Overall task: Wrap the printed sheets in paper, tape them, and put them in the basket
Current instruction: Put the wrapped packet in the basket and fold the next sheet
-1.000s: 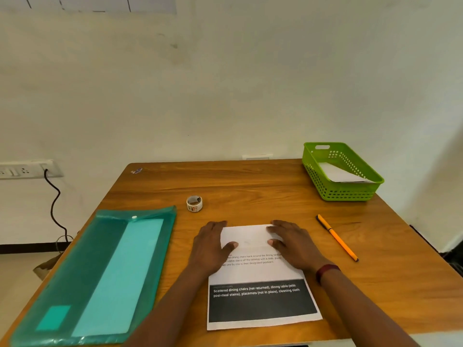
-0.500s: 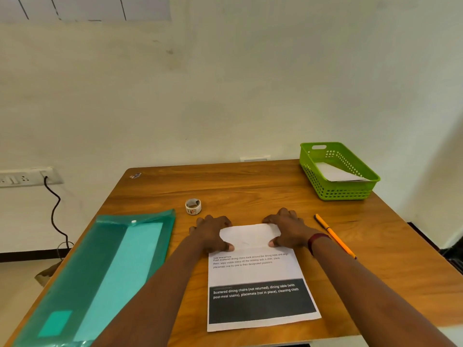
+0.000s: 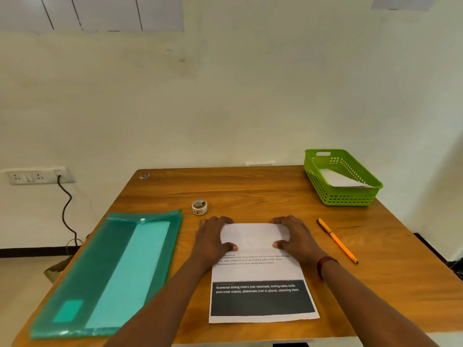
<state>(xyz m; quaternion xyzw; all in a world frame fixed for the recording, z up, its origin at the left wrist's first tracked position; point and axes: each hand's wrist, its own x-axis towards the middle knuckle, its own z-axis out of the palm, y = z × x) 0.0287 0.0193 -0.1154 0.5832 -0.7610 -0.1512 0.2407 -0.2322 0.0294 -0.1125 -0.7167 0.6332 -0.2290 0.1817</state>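
Gripping sheet [image 3: 253, 236]: left hand [image 3: 213, 237], right hand [image 3: 298, 237]

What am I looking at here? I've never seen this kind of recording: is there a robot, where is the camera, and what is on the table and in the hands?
There is no robot: a person works with bare hands, and the one picture comes from a camera worn on their head, looking forward and down. The left hand and right hand grip the far end of a printed sheet, which is folded over toward the person, thumbs on top. The sheet lies on a wooden table. Also on it: a small tape roll beyond the left hand, an orange pen to the right, a teal plastic folder to the left, and a green basket at the far right corner with white paper inside.
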